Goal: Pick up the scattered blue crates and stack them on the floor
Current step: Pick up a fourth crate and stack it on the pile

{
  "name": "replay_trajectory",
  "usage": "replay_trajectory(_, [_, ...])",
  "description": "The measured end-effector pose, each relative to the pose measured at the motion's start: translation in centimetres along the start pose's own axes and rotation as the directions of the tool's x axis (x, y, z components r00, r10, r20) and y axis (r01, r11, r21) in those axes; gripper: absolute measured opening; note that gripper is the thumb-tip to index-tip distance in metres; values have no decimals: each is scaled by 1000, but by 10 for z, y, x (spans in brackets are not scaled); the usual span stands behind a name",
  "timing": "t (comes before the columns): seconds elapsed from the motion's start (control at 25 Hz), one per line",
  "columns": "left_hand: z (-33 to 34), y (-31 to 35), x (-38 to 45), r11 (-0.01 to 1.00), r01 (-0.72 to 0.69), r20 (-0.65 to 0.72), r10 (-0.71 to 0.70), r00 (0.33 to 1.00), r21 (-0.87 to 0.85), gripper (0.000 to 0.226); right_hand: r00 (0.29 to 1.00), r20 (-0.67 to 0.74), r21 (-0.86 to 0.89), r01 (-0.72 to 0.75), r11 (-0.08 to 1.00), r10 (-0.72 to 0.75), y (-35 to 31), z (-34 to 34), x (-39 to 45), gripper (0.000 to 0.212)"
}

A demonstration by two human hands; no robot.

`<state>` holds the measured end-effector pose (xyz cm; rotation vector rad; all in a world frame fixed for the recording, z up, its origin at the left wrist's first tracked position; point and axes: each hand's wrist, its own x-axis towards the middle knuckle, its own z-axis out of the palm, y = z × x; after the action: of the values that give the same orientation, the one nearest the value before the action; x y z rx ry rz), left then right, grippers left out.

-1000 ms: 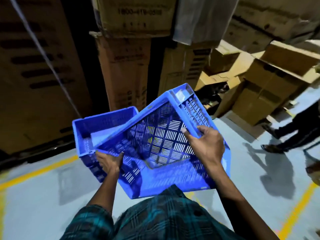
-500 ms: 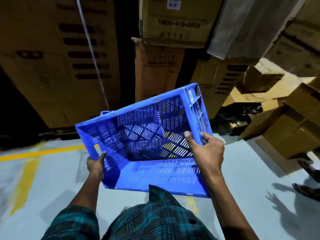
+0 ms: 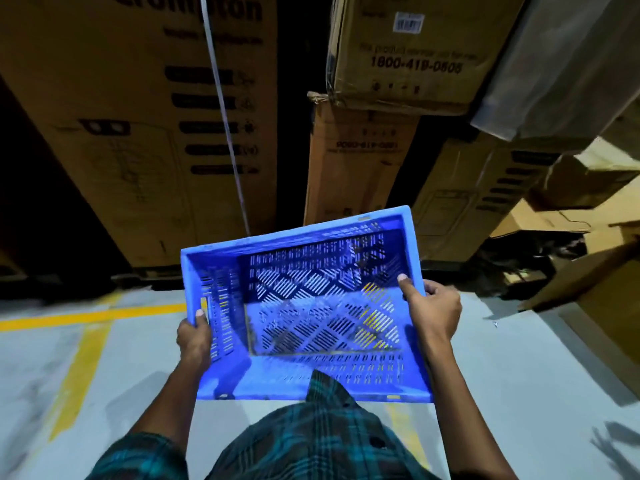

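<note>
A person's left hand (image 3: pixel 194 336) gripped the short left wall of a blue crate (image 3: pixel 304 306) and the right hand (image 3: pixel 431 311) its right rim, holding it waist-high above the floor (image 3: pixel 519 375), open side up, long axis between them.

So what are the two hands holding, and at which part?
One blue crate: left hand grips its left end wall, right hand grips the right end rim.

Dim, floor shadows, soft focus — edges warped
</note>
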<state>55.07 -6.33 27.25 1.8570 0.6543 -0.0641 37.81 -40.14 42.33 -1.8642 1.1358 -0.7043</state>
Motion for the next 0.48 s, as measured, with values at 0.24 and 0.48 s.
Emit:
replay_trajectory(0.24, [21, 47, 78, 996, 41, 16, -42, 999, 84, 46, 994, 78, -72, -65, 995, 70, 1, 70, 63, 28])
replay_trajectory(0.48, [86, 73, 121, 993, 96, 13, -97, 995, 65, 42, 967, 219, -206, -86, 975, 131, 23, 145, 166, 29])
